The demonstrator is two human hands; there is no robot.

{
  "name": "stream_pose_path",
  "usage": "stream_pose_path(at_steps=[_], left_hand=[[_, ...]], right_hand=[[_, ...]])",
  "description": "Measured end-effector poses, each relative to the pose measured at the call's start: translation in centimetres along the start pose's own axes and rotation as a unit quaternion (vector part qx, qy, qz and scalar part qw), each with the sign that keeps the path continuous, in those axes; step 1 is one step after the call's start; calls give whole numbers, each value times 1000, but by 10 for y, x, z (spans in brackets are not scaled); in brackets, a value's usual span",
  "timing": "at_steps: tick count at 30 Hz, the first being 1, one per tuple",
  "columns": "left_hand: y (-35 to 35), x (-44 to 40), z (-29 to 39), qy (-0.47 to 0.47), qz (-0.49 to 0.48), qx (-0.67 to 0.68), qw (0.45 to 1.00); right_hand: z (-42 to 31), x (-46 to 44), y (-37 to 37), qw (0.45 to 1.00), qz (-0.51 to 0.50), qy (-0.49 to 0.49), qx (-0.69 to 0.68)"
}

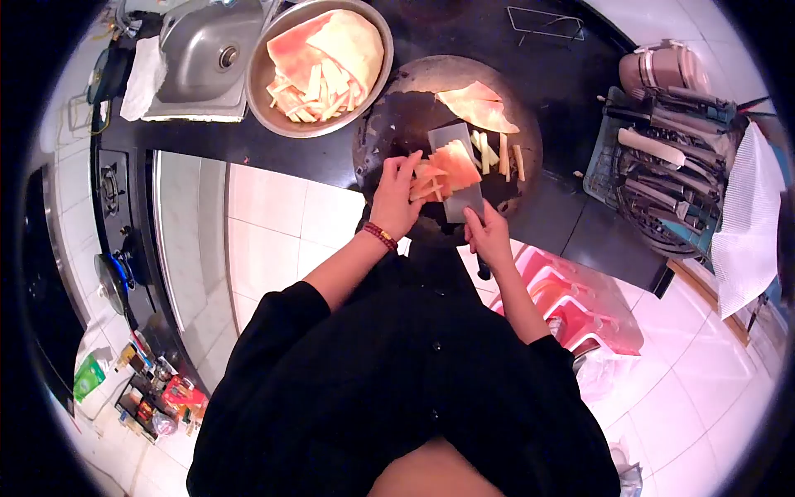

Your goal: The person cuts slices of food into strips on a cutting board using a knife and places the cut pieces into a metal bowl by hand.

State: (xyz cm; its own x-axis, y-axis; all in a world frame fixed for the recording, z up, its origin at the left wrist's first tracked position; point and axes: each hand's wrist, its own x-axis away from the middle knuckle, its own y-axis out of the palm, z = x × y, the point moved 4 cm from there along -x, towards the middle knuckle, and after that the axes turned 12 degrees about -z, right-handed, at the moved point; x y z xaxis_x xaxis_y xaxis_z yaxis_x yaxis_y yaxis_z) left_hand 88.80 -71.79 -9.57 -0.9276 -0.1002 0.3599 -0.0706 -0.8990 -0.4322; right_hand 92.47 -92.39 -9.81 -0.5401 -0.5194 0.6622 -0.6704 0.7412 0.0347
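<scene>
bright, pink-tinged light washes out the floor tiles (687, 393); the black shirt (397, 356) loses most detail; fisheye distortion bends the edges; black vignetting fills the corners

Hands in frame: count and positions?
2. The left hand is at the orange pieces on the cleaver's blade, over the round board; the right hand holds the cleaver. No others show.
</scene>
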Motion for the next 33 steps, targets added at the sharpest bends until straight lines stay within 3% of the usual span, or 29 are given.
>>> stream_pose_path(at_steps=[12,18,20,23,26,33], left_hand=[[-13,-11,-6,0,-11,72,997],[-14,-22,-6,4,-34,78,996],[-15,-17,2,-4,-31,73,997],[-11,-13,6,-7,-37,60,998],[-7,-15,4,24,-20,-24,999],[-11,-23,-3,14,-28,10,999]], right_hand=[[-3,-2,7,998,1,12,-57],[-9,-1,9,996,29,5,-87],[-3,-2,7,998,66,-2,-15],[4,6,15,995,94,-4,-32],[16,9,22,995,78,-1,-66],[5,5,30,996,31,7,-77]])
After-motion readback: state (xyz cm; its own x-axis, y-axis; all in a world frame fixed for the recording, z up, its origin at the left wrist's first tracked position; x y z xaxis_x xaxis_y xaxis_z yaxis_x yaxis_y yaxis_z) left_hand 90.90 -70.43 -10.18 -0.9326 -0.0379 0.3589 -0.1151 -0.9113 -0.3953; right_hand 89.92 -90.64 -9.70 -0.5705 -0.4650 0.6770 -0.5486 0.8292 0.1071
